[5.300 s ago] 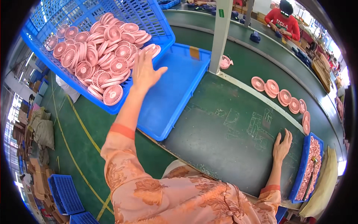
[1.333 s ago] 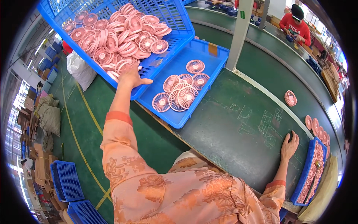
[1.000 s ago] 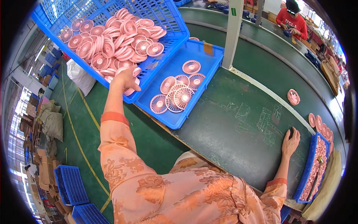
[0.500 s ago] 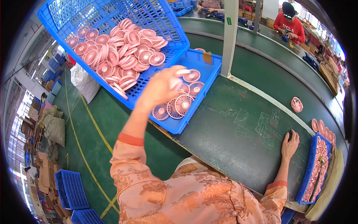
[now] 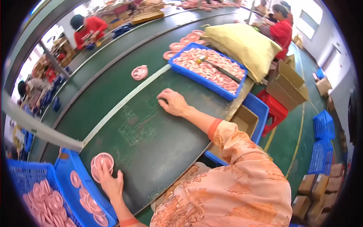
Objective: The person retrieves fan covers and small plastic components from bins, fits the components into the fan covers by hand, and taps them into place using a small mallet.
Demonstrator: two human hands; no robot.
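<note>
Over the green worktop's left end, my left hand [image 5: 110, 184] has its fingers on two overlapping pink round fan grilles [image 5: 105, 160], thumb apart from the fingers. They are just right of a shallow blue tray [image 5: 67, 166], where several more pink grilles [image 5: 87, 202] lie. My right hand [image 5: 174, 103] rests on the worktop [image 5: 151, 147] with loosely bent fingers and nothing visible in them. Beyond it, a blue tray [image 5: 206, 80] is full of small pink parts [image 5: 211, 67]. A dark-handled hammer [image 5: 223, 72] lies across them.
A blue crate [image 5: 30, 166] of pink grilles stands at the lower left. One pink round part [image 5: 140, 72] sits beyond the white strip. Pink discs [image 5: 177, 47] and a yellowish sack [image 5: 245, 47] border the parts tray. Another person in red [image 5: 89, 32] works across the line.
The view has swung to the right. My left hand has come from the shallow blue tray to the worktop with pink grilles. My right hand stays at the worktop, its fingers more bent.
</note>
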